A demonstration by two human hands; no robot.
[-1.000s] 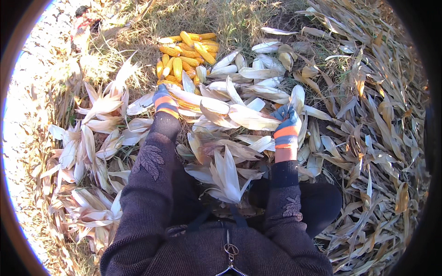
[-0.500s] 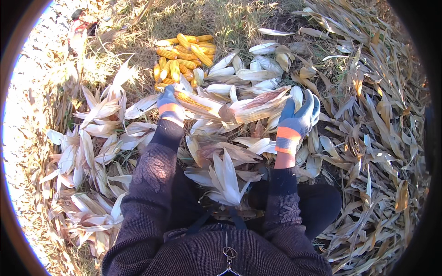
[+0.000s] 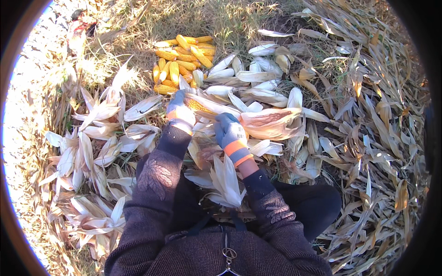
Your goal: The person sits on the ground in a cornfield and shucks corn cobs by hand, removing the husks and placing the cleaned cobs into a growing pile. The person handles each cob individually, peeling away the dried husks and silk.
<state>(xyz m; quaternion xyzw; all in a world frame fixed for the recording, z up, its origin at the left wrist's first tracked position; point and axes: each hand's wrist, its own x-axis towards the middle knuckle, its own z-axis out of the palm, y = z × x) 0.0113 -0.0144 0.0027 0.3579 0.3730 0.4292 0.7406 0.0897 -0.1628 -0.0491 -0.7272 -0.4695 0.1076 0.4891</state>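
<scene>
Both of my hands wear blue and white gloves with orange cuffs. My left hand [image 3: 180, 110] grips the left end of a corn ear [image 3: 201, 106] whose yellow kernels show between pale husks. My right hand [image 3: 230, 131] is closed on the husk leaves [image 3: 271, 123] of that ear, which are peeled back to the right. A pile of husked yellow cobs [image 3: 182, 62] lies on the grass just beyond my hands. Unhusked ears [image 3: 251, 76] lie to its right.
Discarded pale husks [image 3: 94, 138] lie heaped on my left and in my lap [image 3: 225, 179]. Dry brown stalks and leaves [image 3: 368, 133] cover the ground on the right. Dry grass [image 3: 207, 18] lies beyond the cob pile.
My right hand has moved left toward my left hand and pulled the husk open. Yellow kernels of the ear are now exposed.
</scene>
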